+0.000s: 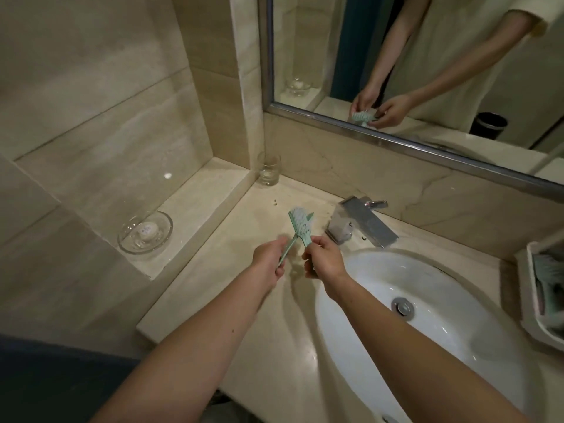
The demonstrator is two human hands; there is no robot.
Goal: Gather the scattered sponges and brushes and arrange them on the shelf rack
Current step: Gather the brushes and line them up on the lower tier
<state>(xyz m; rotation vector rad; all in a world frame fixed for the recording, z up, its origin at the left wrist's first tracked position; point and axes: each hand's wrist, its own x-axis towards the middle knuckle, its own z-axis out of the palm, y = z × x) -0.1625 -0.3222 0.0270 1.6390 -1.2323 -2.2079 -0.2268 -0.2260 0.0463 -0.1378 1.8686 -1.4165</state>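
Note:
A mint-green brush [298,222] with pale bristles is held above the marble counter, left of the faucet. My left hand [270,257] is closed around its thin handle. My right hand [323,259] pinches the lower edge of the brush head. At the far right edge stands a white rack tray [532,325], and a similar green brush [546,268] lies inside it, partly cut off by the frame.
A chrome faucet [361,224] and a white oval sink [381,300] lie to the right of my hands. A drinking glass [268,169] stands in the back corner. A glass dish with soap [146,235] rests on the raised ledge at left. A mirror [427,71] covers the wall behind.

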